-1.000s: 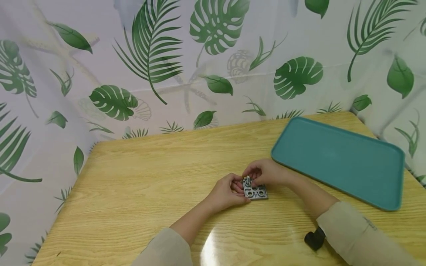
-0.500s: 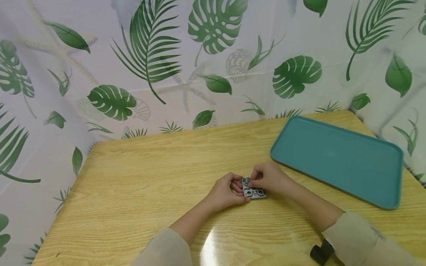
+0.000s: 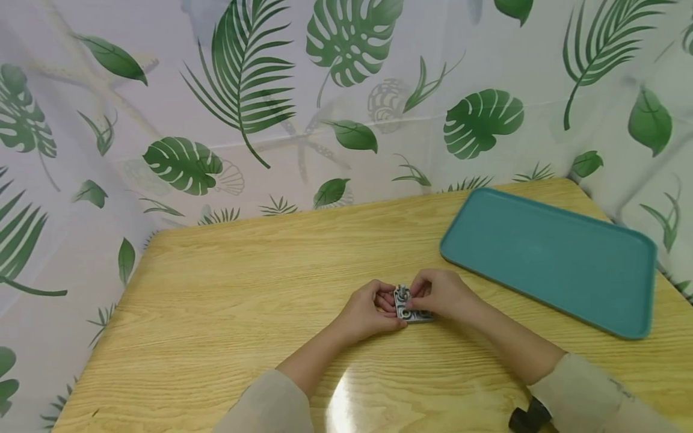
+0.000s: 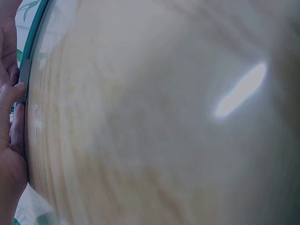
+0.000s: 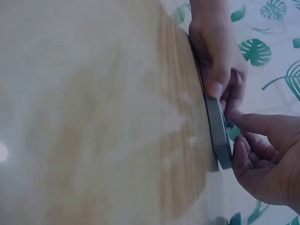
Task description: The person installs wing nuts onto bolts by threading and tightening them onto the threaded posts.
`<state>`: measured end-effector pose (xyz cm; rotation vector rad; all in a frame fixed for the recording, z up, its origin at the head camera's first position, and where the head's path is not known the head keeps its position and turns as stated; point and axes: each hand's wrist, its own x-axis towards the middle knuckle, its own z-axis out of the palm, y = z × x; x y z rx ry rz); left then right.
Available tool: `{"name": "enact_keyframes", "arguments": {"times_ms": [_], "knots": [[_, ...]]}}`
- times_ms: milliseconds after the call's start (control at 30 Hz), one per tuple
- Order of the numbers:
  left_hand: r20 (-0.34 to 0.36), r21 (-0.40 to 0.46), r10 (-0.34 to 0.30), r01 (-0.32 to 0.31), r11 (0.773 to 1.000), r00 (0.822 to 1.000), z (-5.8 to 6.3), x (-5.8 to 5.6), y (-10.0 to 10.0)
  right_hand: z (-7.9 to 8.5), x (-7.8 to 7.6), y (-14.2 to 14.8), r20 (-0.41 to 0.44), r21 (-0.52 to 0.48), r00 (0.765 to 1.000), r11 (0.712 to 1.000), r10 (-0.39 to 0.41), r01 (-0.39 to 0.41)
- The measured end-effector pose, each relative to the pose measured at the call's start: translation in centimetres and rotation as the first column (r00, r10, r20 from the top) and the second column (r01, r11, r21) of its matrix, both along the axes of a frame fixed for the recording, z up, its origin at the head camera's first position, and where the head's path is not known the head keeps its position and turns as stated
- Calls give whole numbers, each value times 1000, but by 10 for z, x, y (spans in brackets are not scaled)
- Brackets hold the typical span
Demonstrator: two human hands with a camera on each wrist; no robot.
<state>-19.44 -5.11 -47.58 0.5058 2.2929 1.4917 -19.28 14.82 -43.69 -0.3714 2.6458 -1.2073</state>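
A small grey metal plate (image 3: 414, 317) with round holes lies between the two hands, low over the table. A short silver bolt (image 3: 402, 293) stands upright at its far left corner. My left hand (image 3: 367, 313) grips the plate's left side, its thumb along the near edge. The right hand (image 3: 446, 294) reaches over the plate's right part, covering some of it, with curled fingers and the thumb tip right beside the bolt. In the right wrist view, the right hand's fingertips (image 5: 240, 139) are close at the plate's face; I cannot tell whether they pinch anything there.
A teal tray (image 3: 547, 252) lies at the right on the wooden table (image 3: 238, 300). Behind the table hangs a white cloth (image 3: 216, 108) printed with green leaves. A black device (image 3: 529, 416) is at the right sleeve.
The right hand has moved slightly nearer to the person and its fingers have shifted about the bolt, now covering more of the plate's right part. The left hand and the tray stay put.
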Motion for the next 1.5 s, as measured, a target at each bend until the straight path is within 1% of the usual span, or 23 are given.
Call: {"name": "enact_keyframes", "arguments": {"times_ms": [67, 133, 167, 233, 300, 367, 400, 500, 600, 700, 767, 900, 967, 1100, 1233, 1333, 1433, 1500], "knots": [[-6, -5, 1, -1, 1000, 1000, 0, -1, 0, 1, -8, 5, 23, -16, 999, 999, 38, -38], [-7, -3, -1, 1, 1000, 1000, -1, -1, 1, 0, -17, 10, 40, -36, 993, 993, 110, -109], [-5, -2, -2, 2, 1000, 1000, 0, -1, 1, 0, -22, 12, 53, -52, 986, 987, 157, -154], [2, 4, -4, 4, 1000, 1000, 0, 0, 1, -1, -31, 15, 68, -72, 964, 965, 258, -253], [9, 11, -6, 6, 1000, 1000, 1, 1, 2, -2, -38, 17, 78, -80, 941, 943, 329, -323], [12, 15, -11, 11, 1000, 1000, 1, 2, 3, -3, -42, 17, 75, -85, 928, 930, 364, -358], [13, 18, -13, 13, 1000, 1000, 1, 2, 3, -3, -42, 17, 67, -82, 925, 926, 373, -367], [21, 22, -17, 16, 1000, 1000, 1, 2, 4, -4, -43, 17, 54, -81, 925, 925, 375, -370], [27, 18, -17, 16, 1000, 999, 1, 2, 4, -4, -41, 16, 35, -48, 932, 933, 360, -358], [24, 15, -16, 15, 1000, 1000, 2, 1, 3, -4, -37, 14, 11, -2, 950, 950, 313, -313], [22, 19, -10, 10, 1000, 1000, 2, 1, 3, -2, -30, 11, -16, 25, 966, 966, 258, -258], [8, 17, -4, 4, 1000, 1000, 3, 1, 2, -1, -13, 3, -42, 22, 991, 992, 125, -125], [6, 12, -3, 3, 1000, 1000, 3, 1, 1, -1, -5, -1, -42, 16, 997, 998, 59, -58], [13, 10, 3, -3, 1000, 1000, 4, 1, 0, -3, 4, -8, -59, 19, 998, 999, -34, 35], [17, 7, 4, -4, 1000, 1000, 3, 1, 1, -4, 7, -10, -80, 17, 995, 998, -65, 67], [15, 6, 1, -1, 1000, 1000, 4, 1, 0, -6, 8, -10, -88, 8, 994, 998, -64, 65], [7, 2, -1, 1, 1000, 1000, 4, 1, 0, -7, 8, -7, -70, -4, 996, 998, -62, 62], [6, 7, 0, 0, 1000, 1000, 3, 1, 0, -7, 6, -4, -38, -14, 997, 998, -63, 62]]}}
